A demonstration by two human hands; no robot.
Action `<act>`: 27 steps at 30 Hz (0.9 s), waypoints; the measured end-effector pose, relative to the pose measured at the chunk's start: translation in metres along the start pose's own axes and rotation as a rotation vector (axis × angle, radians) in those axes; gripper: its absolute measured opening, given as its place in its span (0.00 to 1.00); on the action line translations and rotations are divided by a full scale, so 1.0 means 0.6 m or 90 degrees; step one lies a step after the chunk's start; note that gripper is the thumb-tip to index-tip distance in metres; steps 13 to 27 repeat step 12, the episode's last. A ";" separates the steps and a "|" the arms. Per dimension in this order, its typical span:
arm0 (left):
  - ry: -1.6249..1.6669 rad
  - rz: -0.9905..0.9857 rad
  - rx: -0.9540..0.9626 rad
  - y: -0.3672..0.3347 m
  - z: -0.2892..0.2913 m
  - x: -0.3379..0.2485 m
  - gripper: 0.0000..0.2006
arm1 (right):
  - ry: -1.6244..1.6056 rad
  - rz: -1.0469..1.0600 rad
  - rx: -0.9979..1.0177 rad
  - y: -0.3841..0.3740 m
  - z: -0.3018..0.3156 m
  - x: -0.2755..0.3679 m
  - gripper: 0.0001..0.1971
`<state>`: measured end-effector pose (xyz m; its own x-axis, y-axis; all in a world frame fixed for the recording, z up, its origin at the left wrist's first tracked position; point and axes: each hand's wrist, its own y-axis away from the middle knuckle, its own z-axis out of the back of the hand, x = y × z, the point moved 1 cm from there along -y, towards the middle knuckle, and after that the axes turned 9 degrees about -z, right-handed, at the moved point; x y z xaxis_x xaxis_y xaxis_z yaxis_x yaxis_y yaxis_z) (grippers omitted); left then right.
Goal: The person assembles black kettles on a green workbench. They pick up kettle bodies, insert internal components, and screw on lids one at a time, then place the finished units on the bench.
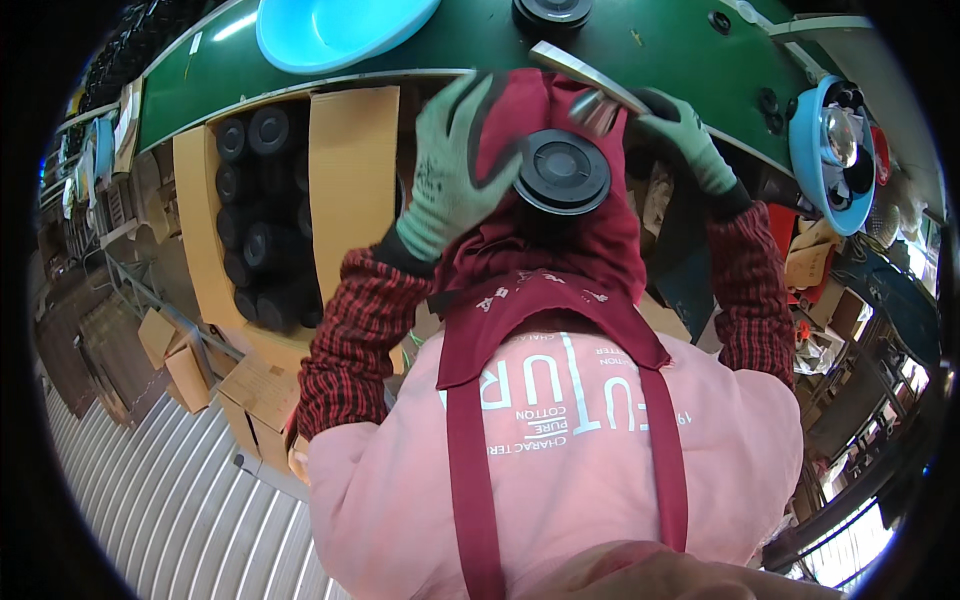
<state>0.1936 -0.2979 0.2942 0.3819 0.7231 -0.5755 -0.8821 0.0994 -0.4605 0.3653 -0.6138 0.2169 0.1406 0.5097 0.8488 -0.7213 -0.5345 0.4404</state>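
Note:
Over my apron-covered lap sits a black round part (563, 172) with a ridged, lid-like top face. Just left of it is my left hand (455, 165) in a pale green and black glove, thumb and fingers spread with nothing between them. The thumb reaches close to the part's rim; whether it touches I cannot tell. My gloved right hand (685, 135) is closed around the end of a flat silver metal bar (585, 75), raised beyond the part. A blurred shiny metal piece (595, 110) shows under the bar; how the two join is unclear.
An open cardboard box (353, 180) holding several black cylinders (270, 245) stands at my left. On the green table (660, 45) are a large blue basin (345, 35) and a black round stack (553, 10). A blue bowl of parts (805, 130) sits at the right edge.

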 end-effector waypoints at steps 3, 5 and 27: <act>-0.115 -0.105 0.048 -0.086 0.014 -0.009 0.30 | 0.030 0.052 0.158 0.055 -0.054 0.103 0.25; -0.053 -0.094 0.222 -0.085 -0.014 0.015 0.25 | 0.258 0.085 0.144 0.056 -0.060 0.122 0.25; -0.040 0.022 0.345 -0.049 -0.052 -0.012 0.19 | 0.363 0.150 0.143 0.048 -0.055 0.073 0.32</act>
